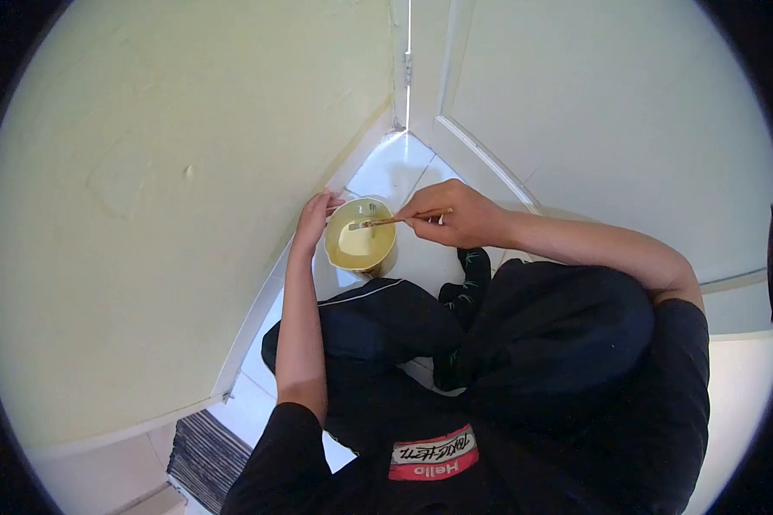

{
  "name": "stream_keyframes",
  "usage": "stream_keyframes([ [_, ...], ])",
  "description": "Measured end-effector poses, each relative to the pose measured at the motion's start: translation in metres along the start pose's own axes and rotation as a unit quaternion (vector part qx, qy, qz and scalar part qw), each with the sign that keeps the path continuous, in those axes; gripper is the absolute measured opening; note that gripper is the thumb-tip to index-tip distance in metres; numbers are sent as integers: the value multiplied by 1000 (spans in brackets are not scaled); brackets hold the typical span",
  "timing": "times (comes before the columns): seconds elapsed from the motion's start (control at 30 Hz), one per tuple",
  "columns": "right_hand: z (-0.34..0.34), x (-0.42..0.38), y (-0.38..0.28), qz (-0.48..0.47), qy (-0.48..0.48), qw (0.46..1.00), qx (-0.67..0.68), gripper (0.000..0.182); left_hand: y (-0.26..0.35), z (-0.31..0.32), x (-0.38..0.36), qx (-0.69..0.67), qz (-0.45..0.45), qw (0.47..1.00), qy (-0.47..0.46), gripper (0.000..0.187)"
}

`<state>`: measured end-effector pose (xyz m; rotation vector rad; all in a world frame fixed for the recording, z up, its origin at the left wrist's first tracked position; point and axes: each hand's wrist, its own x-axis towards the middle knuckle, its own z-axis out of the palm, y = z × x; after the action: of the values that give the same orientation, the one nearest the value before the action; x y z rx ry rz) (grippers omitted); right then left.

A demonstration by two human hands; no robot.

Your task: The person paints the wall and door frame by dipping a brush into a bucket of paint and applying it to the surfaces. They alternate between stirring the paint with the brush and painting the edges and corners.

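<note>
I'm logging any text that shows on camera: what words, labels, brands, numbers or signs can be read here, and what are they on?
"Hello": upside down in this view, on the red band of the black shirt's patch.
Black lettering on the patch's white band: upside down and stylised, not surely readable.
Small dark marks inside the bucket, near its rim: too small to read.

A pale yellow wall (pixel 163 292) and a white panelled door (pixel 601 112) are converging on a tiled corner.
Bright light is showing through a slit (pixel 409 26) beside a metal hinge (pixel 408 69) and gleaming on white floor tiles (pixel 395 167); a pale baseboard (pixel 365 153) is edging the wall, and a dark striped mat (pixel 204 455) is lying at lower left.
</note>
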<state>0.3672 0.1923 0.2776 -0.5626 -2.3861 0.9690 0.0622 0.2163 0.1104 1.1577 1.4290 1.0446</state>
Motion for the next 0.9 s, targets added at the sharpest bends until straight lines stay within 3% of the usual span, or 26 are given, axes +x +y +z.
stream_keyframes([
  [0.03,-2,0,4,10,-1,1000,3,18,-6,2,0,-44,-50,998,2,48],
  [0.13,-2,0,21,35,-11,999,14,16,-35,4,3,-227,-81,970,-32,53],
  [0.23,4,6,37,48,-36,998,26,16,-39,-2,11,-286,-91,952,-59,54],
  [0.33,15,9,47,42,-82,995,47,15,-21,-7,27,-268,-92,954,-102,54],
  [0.43,17,25,51,-32,-84,996,-11,14,-31,0,46,-260,-121,953,-94,54],
  [0.57,20,40,61,-6,-88,996,-22,17,-43,8,52,-306,-113,942,-84,53],
  [0.7,21,43,72,43,-112,993,0,16,-46,4,56,-268,-59,956,-106,53],
  [0.9,20,35,72,93,-97,991,17,15,-29,7,45,-245,-63,960,-119,44],
])
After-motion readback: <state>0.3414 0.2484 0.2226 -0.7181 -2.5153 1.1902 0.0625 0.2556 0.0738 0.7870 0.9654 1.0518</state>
